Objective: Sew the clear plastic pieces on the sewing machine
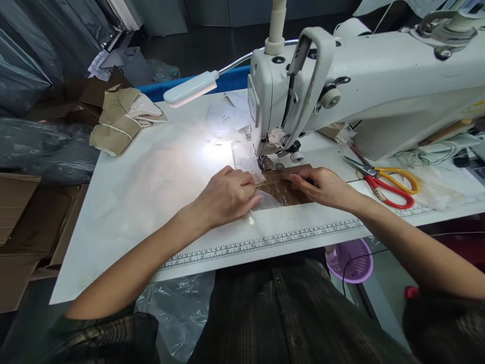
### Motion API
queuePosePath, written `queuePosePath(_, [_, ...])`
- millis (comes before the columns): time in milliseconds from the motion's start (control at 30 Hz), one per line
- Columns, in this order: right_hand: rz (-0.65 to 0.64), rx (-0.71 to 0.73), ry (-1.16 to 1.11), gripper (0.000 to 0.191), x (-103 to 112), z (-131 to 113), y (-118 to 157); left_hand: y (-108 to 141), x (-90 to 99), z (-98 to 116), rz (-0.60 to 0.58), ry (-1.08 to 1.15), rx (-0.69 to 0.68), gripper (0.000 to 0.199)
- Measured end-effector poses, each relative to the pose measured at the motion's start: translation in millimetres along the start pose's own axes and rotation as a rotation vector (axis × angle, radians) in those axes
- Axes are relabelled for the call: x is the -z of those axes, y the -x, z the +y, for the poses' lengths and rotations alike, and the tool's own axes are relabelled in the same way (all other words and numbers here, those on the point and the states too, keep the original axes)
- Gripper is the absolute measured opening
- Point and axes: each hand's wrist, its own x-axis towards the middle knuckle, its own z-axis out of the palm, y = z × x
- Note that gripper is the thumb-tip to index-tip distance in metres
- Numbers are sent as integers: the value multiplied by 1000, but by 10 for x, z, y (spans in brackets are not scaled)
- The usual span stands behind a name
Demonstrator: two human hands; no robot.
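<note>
Just left of the presser foot (261, 163), my left hand (233, 194) is closed, its fingers curled on sheer white fabric (267, 199). My right hand (322, 186) is to the right of the needle area, its thumb and forefinger pinched together. A thin dark pointed tool (286, 180) pokes out from that pinch; its kind is hard to make out. Beneath both hands lies the brown plate (303, 197) of the sewing machine (291, 101). More pale sheer fabric (242, 151) is bunched by the needle under the bright light.
Scissors with red and yellow handles (394, 187) lie right of my right hand. A lamp (191, 88) hangs over the white table (125, 202). A tied beige cloth bundle (121, 121) rests at the far left corner. Printed rulers (261, 241) line the front edge.
</note>
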Motion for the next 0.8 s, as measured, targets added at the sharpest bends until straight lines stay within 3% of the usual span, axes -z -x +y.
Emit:
queuePosePath(133, [-39,51,101,50,-112,-156,-128,151,-103,206,-123,-41,35,20])
queuePosePath(400, [8,189,286,50,-259,-361,-229,325,-252,347,-57,34,78,21])
queuePosePath(533, [27,203,266,46,-273,-324,-189,361,-190,348,-60,17,74,19])
queuePosePath(667, [104,139,332,40,-93,-90,-82,305,-20,143,-14,44,94,21])
queuePosePath(800, [281,196,322,35,13,13,-47,-42,-57,-272,129,108,229,27])
